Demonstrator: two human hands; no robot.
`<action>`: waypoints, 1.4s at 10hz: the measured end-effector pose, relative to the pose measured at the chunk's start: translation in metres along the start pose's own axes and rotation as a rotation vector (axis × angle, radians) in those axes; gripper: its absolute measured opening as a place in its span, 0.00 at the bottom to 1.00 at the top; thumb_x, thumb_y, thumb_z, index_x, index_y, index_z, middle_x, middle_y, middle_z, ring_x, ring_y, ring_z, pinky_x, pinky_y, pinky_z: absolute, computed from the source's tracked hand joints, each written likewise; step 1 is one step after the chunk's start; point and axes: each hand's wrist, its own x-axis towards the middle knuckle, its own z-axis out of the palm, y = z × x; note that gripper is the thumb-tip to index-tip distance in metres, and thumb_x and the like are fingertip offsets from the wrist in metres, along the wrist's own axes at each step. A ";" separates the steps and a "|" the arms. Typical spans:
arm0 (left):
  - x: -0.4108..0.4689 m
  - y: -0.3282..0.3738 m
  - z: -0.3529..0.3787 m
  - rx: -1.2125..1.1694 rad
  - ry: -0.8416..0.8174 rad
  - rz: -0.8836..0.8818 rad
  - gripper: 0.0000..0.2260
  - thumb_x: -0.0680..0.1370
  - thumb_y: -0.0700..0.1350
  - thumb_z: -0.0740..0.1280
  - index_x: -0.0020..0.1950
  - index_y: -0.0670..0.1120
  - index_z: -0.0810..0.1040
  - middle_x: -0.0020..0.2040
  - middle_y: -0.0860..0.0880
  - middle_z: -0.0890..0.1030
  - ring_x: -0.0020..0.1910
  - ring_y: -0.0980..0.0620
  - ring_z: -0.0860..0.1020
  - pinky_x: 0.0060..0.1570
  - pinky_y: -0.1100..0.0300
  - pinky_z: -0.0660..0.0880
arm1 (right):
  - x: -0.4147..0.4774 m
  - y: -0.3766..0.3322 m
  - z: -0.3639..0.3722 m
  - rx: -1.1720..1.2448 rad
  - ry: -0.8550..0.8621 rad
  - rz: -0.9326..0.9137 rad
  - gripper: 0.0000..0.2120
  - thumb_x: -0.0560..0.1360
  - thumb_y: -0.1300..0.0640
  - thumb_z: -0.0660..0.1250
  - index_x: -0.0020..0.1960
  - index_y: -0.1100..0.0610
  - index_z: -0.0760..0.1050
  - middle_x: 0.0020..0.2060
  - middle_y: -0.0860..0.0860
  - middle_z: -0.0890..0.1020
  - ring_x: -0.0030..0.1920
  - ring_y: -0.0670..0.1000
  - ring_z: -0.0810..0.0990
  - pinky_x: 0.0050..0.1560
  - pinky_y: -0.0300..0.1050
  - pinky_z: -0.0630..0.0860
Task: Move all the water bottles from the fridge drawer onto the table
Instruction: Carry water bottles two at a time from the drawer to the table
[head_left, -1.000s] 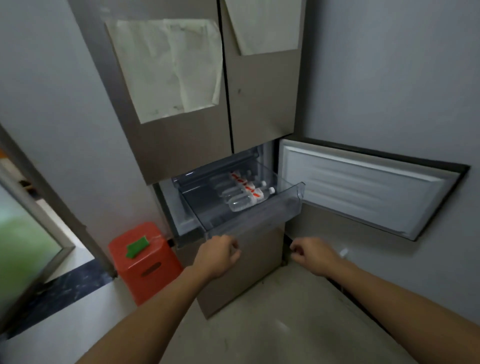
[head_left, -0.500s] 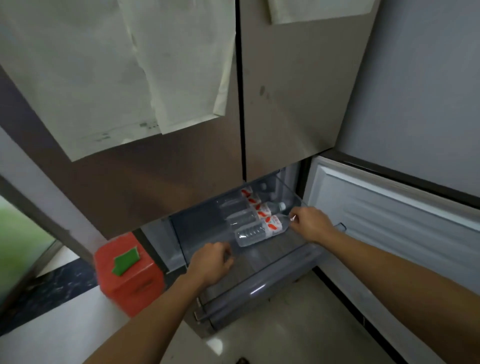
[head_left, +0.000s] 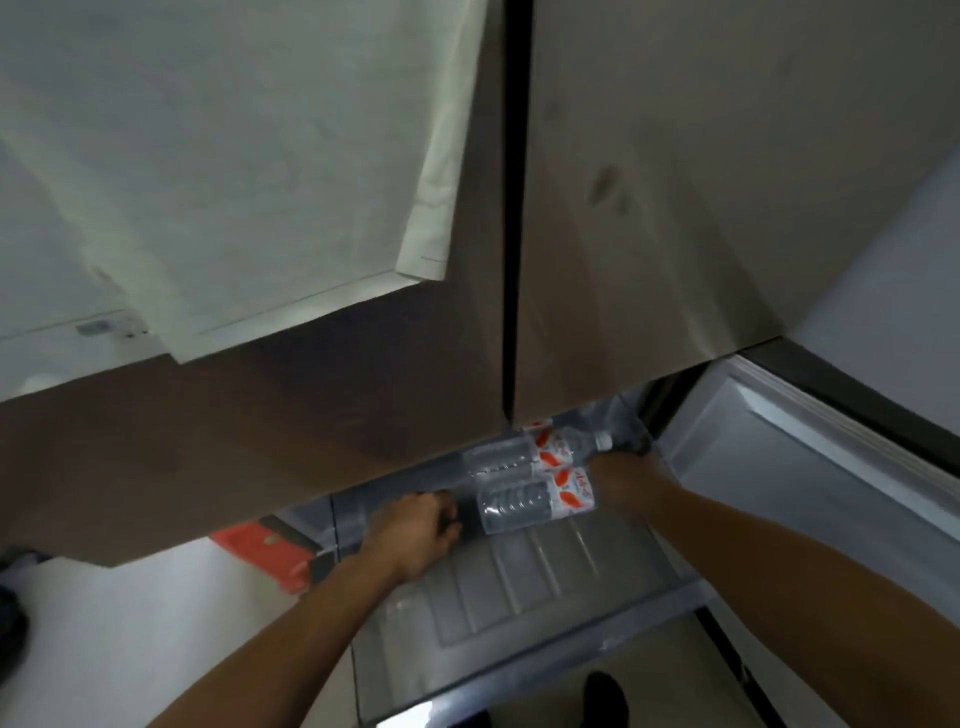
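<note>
Water bottles (head_left: 524, 506) half-hidden under fridge door (head_left: 311, 426); left hand (head_left: 415, 530), right hand (head_left: 623, 483) possibly on nearest one, grips unclear.

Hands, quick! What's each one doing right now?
Left hand: fingers curled beside the nearest bottle, at its base; a grip cannot be told.
Right hand: grips the nearest bottle at its cap end.

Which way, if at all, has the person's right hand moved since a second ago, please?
Yes. It was outside the fridge drawer, below its front wall; now the right hand is inside it, holding the nearest water bottle by its neck.
</note>
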 end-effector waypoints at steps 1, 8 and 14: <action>0.002 0.008 0.010 -0.026 0.011 -0.088 0.08 0.76 0.53 0.65 0.52 0.51 0.77 0.50 0.46 0.82 0.51 0.44 0.79 0.47 0.55 0.75 | 0.014 0.004 0.009 -0.033 -0.006 -0.093 0.12 0.76 0.55 0.65 0.57 0.58 0.77 0.52 0.57 0.81 0.53 0.58 0.81 0.50 0.46 0.75; -0.068 0.007 0.057 -0.049 0.057 -0.537 0.12 0.78 0.53 0.64 0.58 0.50 0.76 0.55 0.48 0.80 0.52 0.49 0.79 0.54 0.57 0.76 | 0.012 -0.033 0.009 0.337 -0.041 -0.416 0.11 0.74 0.44 0.70 0.49 0.51 0.81 0.42 0.48 0.84 0.40 0.48 0.82 0.44 0.44 0.79; 0.057 0.103 0.092 0.492 -0.071 0.120 0.25 0.73 0.42 0.67 0.70 0.46 0.69 0.68 0.45 0.72 0.68 0.43 0.66 0.71 0.46 0.58 | 0.050 0.010 -0.001 -0.167 0.057 -0.245 0.20 0.77 0.60 0.62 0.68 0.61 0.66 0.62 0.60 0.78 0.61 0.60 0.78 0.59 0.52 0.74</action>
